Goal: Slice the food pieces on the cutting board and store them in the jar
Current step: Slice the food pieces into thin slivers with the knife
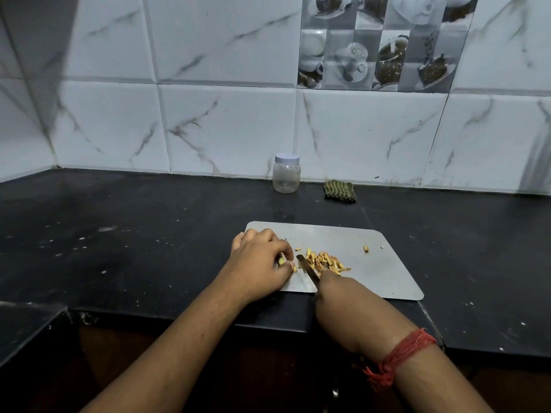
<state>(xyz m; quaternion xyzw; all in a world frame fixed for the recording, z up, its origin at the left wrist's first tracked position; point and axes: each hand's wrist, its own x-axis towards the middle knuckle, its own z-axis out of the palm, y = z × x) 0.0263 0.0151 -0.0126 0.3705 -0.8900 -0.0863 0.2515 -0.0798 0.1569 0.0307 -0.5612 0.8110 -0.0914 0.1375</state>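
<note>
1. Left hand [259, 260] pinches a food piece [281, 259] on the board [375, 272].
2. Right hand [343, 299] grips the knife [307, 267]; slices [325, 260] lie at its 1 o'clock.
3. Lidded jar [286, 173] stands at the board's 12 o'clock, well apart.

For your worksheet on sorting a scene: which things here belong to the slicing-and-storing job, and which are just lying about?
Job: cutting board, knife, cut food pieces, uncut piece under left hand, right hand, jar.
Lying about: folded cloth.

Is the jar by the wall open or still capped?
Capped: the jar stands upright with its white lid on, and no cut pieces visible inside.
</note>
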